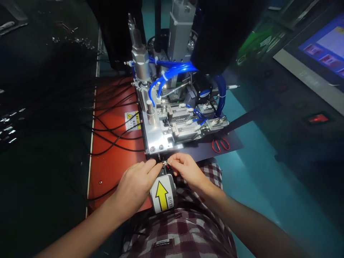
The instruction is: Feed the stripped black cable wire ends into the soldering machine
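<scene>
At the front edge of a metal machine (157, 138), my two hands meet around a small part (165, 163) with a bit of red on it. My left hand (138, 181) has its thumb and forefinger closed at the part's left side. From the right, my right hand (185, 168) pinches at the same spot with curled fingers. The part is too small to make out. Just below the fingertips is a rounded white cover (163, 193) with a yellow arrow pointing away from me.
Black cables (118, 138) cross the red surface (107, 172) on the left, near a warning label (132, 121). Blue air tubes (174, 70) arch over the machine. Red-handled scissors (220, 145) lie at its right. A screen (322, 46) stands at the upper right.
</scene>
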Tool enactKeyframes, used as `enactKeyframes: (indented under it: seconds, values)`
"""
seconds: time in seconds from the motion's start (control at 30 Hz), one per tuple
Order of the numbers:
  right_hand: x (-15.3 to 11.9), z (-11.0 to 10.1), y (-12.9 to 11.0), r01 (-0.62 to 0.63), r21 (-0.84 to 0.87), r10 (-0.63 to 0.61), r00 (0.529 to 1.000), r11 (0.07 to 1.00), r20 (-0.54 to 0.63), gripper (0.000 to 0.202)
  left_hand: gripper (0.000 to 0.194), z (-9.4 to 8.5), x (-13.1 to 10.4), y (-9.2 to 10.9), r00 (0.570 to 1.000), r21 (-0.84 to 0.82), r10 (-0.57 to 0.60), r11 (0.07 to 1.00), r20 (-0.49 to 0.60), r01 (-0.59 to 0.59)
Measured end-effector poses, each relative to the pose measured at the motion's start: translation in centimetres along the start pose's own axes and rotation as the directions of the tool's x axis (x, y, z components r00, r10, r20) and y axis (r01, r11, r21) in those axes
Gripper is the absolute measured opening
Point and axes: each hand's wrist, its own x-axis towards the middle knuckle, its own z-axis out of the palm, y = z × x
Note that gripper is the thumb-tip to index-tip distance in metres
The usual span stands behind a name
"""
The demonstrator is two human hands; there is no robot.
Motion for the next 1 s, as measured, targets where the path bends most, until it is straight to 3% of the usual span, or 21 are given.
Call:
enactKeyframes:
  seconds: [0.1, 0.2, 0.3, 0.43, 0.73, 1.0]
  values:
    - [-0.1, -0.4, -0.2, 0.012, -0.056, -0.012, 1.000, 0.998, 0.003, 0.025, 0.026, 0.1, -0.1, 0.0, 1.000, -0.010, 0.009, 1.000, -0.020, -0.009]
    - [-0.4, -0.2, -0.3, 0.109, -0.171, -0.120, 0.991, 0.979, -0.060, 0.026, 0.026, 0.1, -0.1, -0.1, 1.000, 0.000, 0.018, 1.000, -0.012, -0.018]
    - [-0.8, 0.6, 0.1, 0.202, -0.325, -0.244, 0.965, 0.924, -0.094, 0.024, 0.025, 0.2, -0.2, -0.1, 1.000, 0.024, 0.014, 1.000, 0.010, -0.014]
    - [-1.0, 1.7, 0.5, 0.223, -0.467, -0.349, 0.915, 0.856, -0.204, 0.021, 0.023, 0.2, -0.2, -0.1, 1.000, 0.023, 0.013, 1.000, 0.021, -0.014]
    - [-0.6, 1.9, 1.1, 0.238, -0.185, -0.280, 0.927, 0.954, -0.249, 0.016, 0.024, 0.3, -0.2, -0.2, 1.000, 0.014, 0.022, 1.000, -0.006, -0.022]
    - [-0.2, 1.4, 0.9, -0.017, 0.219, 0.045, 0.991, 0.976, -0.124, 0.018, 0.027, 0.3, -0.3, -0.2, 1.000, -0.017, 0.027, 0.999, -0.016, -0.027]
